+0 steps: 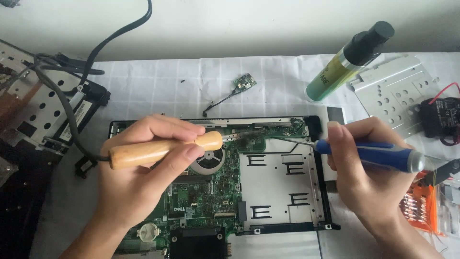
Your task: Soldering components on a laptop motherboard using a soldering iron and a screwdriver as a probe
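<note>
My left hand [139, 177] grips a soldering iron by its wooden handle [163, 148]; the metal tip points right onto the top edge of a green laptop motherboard [201, 192]. My right hand [364, 177] holds a blue-handled screwdriver [369, 156], whose thin shaft reaches left to the same spot near the board's upper middle. The board sits in an opened black laptop base [321, 144] with a silver metal plate [280, 187] at its right. A round fan [211, 160] lies just under the iron.
A green spray bottle with a black cap [345, 62] stands at the back right beside a perforated metal bracket [397, 91]. A small circuit board with a wire [244, 82] lies behind the laptop. Orange bit case [421, 204] at right; dismantled parts and cables [43, 105] at left.
</note>
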